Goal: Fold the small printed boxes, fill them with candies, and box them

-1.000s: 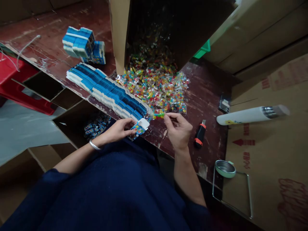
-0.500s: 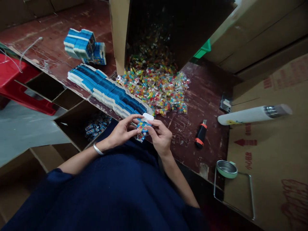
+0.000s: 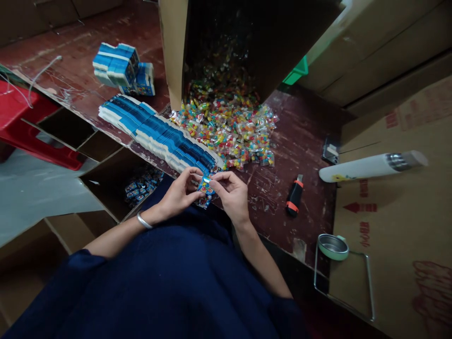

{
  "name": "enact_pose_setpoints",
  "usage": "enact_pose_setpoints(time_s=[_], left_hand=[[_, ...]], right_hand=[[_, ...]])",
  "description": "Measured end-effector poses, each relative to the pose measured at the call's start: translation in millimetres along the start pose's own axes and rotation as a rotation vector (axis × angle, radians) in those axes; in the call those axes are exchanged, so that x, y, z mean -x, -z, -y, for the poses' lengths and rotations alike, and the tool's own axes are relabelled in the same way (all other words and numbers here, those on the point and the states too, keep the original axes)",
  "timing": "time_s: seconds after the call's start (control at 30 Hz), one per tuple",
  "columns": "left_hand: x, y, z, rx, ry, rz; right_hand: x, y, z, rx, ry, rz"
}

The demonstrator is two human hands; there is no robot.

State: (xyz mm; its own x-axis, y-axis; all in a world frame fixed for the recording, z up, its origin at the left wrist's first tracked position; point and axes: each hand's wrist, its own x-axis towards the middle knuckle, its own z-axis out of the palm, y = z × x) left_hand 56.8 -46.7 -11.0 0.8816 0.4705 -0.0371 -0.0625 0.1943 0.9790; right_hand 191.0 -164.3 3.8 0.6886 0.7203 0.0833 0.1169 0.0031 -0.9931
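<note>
A small blue printed candy box (image 3: 205,188) is pinched between my two hands at the table's front edge. My left hand (image 3: 181,192) grips its left side with thumb and fingers. At the upper right corner, my right hand (image 3: 231,192) has its thumb and fingertips pressed at the box's top, where the white flap is folded down. Just beyond my hands ends a long row of flat blue-and-white box blanks (image 3: 158,132). Behind that row spreads a heap of clear sachets of coloured candies (image 3: 229,127), spilling from a cardboard carton (image 3: 174,56).
Bundled blanks (image 3: 116,63) lie at the back left. A black-and-orange box cutter (image 3: 294,195) rests to the right, near a white bottle (image 3: 356,168) and a green-rimmed cup (image 3: 333,247). Below the table's left edge, an open carton (image 3: 102,186) holds filled-looking small boxes (image 3: 141,186).
The white top flap stood up half a second ago and is now folded down onto the box. My right fingers have shifted to the box's top edge.
</note>
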Motion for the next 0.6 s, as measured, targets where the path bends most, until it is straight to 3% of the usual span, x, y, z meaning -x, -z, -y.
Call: enact_pose_setpoints(time_s=[0.27, 0.47, 0.6], left_hand=[[2.8, 8.0, -4.2, -0.117, -0.07, 0.106], [5.6, 7.3, -9.1, -0.105, -0.011, 0.095], [10.8, 36.1, -23.8, -0.257, -0.012, 0.099]], right_hand=[[-13.7, 11.5, -1.3, -0.071, -0.108, 0.088], [-6.3, 8.2, 7.7, 0.074, 0.098, 0.147], [-2.8, 16.4, -2.8, 0.229, 0.161, 0.201]])
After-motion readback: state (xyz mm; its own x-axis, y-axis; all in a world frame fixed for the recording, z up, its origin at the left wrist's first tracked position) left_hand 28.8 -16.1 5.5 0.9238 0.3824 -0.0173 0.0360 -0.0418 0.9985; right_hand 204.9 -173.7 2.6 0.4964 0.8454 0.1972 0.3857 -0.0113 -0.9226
